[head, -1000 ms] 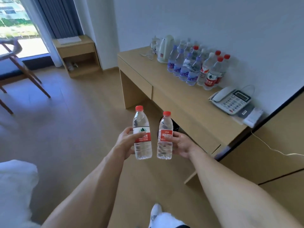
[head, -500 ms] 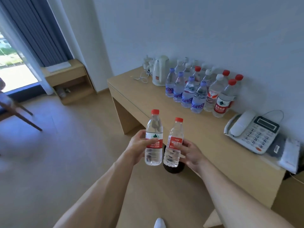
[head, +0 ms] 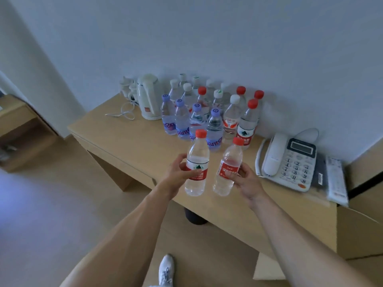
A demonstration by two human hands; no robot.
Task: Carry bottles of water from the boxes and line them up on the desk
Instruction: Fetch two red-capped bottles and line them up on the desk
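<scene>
My left hand [head: 176, 172] grips a red-capped water bottle [head: 196, 162] with a red and white label, held upright. My right hand [head: 246, 181] grips a second, slightly smaller red-capped bottle [head: 228, 168] with a red label, tilted a little to the right. Both bottles hang over the front part of the wooden desk [head: 134, 137]. Behind them, against the wall, stands a cluster of several bottles [head: 209, 112] with purple, white and red caps. No boxes are in view.
A white electric kettle [head: 148, 96] with its cord and cups stands at the desk's back left. A white desk phone [head: 288, 160] and papers [head: 335, 179] lie at the right. A dark bin [head: 194, 216] sits under the desk. My white shoe [head: 165, 270] is on the wooden floor.
I have walked up to the desk; the two bottles in my hands now hang over its front edge, close to the standing cluster. The right-hand bottle has tilted slightly.
</scene>
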